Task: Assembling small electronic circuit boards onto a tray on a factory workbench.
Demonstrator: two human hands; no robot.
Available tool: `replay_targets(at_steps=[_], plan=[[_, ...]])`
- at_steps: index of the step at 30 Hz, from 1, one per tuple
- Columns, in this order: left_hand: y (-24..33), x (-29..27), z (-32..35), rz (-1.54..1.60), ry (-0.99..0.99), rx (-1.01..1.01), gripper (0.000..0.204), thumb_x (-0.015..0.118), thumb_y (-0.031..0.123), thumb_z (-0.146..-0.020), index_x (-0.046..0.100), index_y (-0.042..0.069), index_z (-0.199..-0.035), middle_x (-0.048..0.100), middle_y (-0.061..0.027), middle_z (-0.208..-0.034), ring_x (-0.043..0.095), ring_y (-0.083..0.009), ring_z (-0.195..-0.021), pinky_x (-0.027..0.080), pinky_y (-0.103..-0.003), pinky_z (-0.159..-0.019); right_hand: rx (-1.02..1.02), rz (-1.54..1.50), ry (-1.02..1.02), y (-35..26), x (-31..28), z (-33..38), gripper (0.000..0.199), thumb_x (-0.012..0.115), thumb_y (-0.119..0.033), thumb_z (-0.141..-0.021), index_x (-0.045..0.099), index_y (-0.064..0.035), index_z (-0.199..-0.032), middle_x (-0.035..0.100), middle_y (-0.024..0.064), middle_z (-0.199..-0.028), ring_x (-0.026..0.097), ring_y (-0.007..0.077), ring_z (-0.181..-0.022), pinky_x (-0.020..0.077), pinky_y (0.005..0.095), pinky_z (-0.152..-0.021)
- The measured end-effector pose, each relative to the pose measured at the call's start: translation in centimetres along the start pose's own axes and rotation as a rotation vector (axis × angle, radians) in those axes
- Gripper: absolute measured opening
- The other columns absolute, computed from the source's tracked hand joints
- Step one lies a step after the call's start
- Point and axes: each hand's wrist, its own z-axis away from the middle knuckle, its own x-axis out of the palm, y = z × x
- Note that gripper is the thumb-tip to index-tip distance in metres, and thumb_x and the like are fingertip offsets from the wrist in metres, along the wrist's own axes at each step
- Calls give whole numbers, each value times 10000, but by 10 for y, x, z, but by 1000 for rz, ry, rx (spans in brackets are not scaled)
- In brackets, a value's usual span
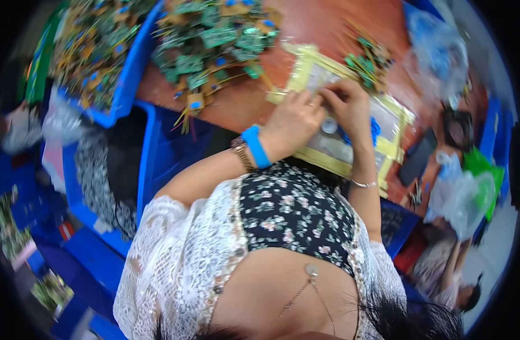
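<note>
Both my hands meet over a flat work board [322, 160] edged with yellow tape. My left hand [294, 124], with a blue band at its wrist, has its fingers curled in near the board's middle. Touching or nearly touching it, my right hand [350, 105] pinches thumb and forefinger together. Whatever lies between the fingertips is too small and hidden to make out. A small round pale disc [329, 126] sits between the hands. Blue small parts [375, 131] lie by my right wrist. Just past my right hand is a small heap of green circuit boards with wires [362, 63].
A large pile of wired circuit boards [217, 37] covers the far left of the reddish table [316, 22]. Left of it stands a blue bin [136, 62] full of similar boards. Plastic bags [438, 48] and a dark flat object [418, 157] lie at right. Another person [441, 266] sits lower right.
</note>
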Motion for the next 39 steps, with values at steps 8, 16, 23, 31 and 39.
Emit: replay_targets(at_steps=[8, 16, 23, 31, 39], plan=[[4, 7, 0, 18, 118, -38, 149, 586, 130, -820, 667, 42, -909, 678, -75, -1123, 591, -219, -1011, 481, -341, -844, -86, 137, 62, -4, 2, 1, 101, 797, -62, -783, 714, -19, -822, 648, 109, -764, 625, 249, -686, 504, 365, -637], [1, -2, 2, 42, 25, -88, 216, 580, 87, -815, 679, 26, -998, 685, -72, -1200, 586, -254, -974, 483, -375, -865, -174, 79, 44, -4, 2, -2, 130, 797, -93, -765, 705, -2, -768, 663, 112, -729, 606, 289, -743, 492, 398, -668], [2, 2, 1, -52, 56, -17, 247, 588, 108, -813, 680, 17, -1024, 677, -73, -1130, 576, -240, -941, 476, -362, -852, -310, 188, 93, -2, -1, 4, 95, 790, -69, -817, 737, -9, -869, 663, 98, -805, 605, 208, -697, 485, 314, -599], [-12, -35, 23, 63, 246, 80, 461, 628, 28, -771, 701, 6, -1226, 702, -82, -1252, 613, -245, -931, 513, -369, -818, -149, 286, 277, 3, -45, 41, 164, 786, -57, -785, 757, -37, -945, 706, 95, -929, 652, 264, -864, 524, 361, -767], [-84, -92, -32, -455, 708, -126, 432, 661, -8, -864, 681, 98, -1282, 694, -138, -1212, 617, -320, -1038, 478, -442, -958, -162, 350, 296, 20, -38, 39, 140, 795, -60, -755, 751, -37, -886, 681, 97, -860, 630, 290, -844, 506, 391, -761]])
